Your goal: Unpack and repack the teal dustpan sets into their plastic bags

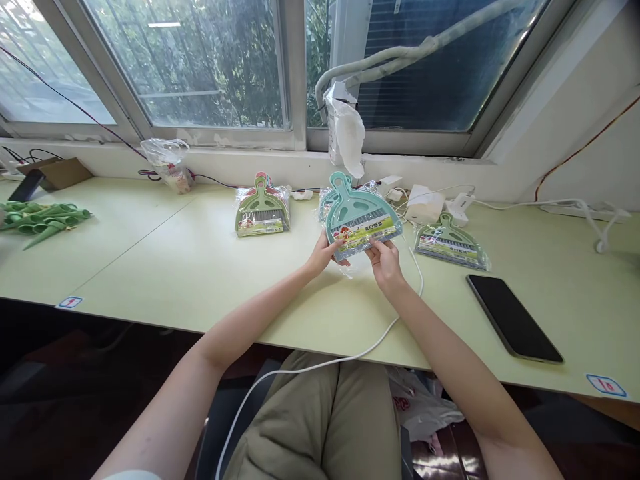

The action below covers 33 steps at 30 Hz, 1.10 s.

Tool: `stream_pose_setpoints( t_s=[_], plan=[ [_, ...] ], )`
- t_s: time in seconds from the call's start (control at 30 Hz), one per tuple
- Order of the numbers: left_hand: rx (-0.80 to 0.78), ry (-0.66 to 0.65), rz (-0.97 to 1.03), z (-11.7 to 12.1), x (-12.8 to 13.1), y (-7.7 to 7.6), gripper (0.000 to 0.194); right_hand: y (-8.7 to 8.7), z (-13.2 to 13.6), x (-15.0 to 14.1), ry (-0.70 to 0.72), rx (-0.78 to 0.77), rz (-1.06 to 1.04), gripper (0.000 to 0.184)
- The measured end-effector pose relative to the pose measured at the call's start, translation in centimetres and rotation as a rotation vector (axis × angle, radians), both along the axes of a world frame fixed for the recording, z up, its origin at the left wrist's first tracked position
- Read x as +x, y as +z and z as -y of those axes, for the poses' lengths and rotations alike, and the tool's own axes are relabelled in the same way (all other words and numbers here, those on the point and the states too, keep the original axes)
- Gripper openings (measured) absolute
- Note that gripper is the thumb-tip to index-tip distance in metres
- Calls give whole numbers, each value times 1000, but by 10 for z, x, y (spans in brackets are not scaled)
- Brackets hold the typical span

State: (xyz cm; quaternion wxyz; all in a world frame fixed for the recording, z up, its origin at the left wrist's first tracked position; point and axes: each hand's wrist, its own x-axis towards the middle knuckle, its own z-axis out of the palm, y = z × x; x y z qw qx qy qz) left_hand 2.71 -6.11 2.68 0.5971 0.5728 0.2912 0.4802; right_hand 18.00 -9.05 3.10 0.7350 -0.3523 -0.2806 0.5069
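Note:
A teal mini dustpan and brush set (pixel 363 213), wrapped in clear plastic with a green and yellow label, is held up over the table between my two hands. My left hand (pixel 323 256) grips its lower left corner, thumb in front and fingers behind. On the bottom edge, right of its middle, my right hand (pixel 386 263) pinches the pack. Behind it, partly hidden, lies another teal pack (pixel 327 199). To the left sit wrapped green dustpan sets (pixel 263 210) with a red one behind. A single green dustpan set (pixel 451 241) lies to the right.
A black phone (pixel 514 318) rests at the right front of the table (pixel 165 267). A white cable (pixel 370 348) runs over the front edge to my lap. Green rolled pieces (pixel 47 219) lie far left. A tissue pack (pixel 345 127), chargers (pixel 456 207) and a plastic bag (pixel 170 163) are along the window.

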Motion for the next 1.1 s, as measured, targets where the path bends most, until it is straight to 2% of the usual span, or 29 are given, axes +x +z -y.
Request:
stream_pose_setpoints(
  t_s=[0.37,0.6,0.7,0.97,1.1],
  plan=[
    [1,4,-13,1,1,1,61,-1,-1,1,11,-15,-27,13],
    [-8,-53,-63,-6,-9,5,56,4,-5,10,74,-72,-9,5],
    [-34,-9,-64,-15,-19,6,54,7,-9,20,91,-77,58,7],
    [-66,12,-51,-30,-39,13,48,7,-8,26,-86,-38,491,12],
    [-83,59,-64,-36,-46,15,44,8,-6,31,-117,-107,627,19]
  ],
)
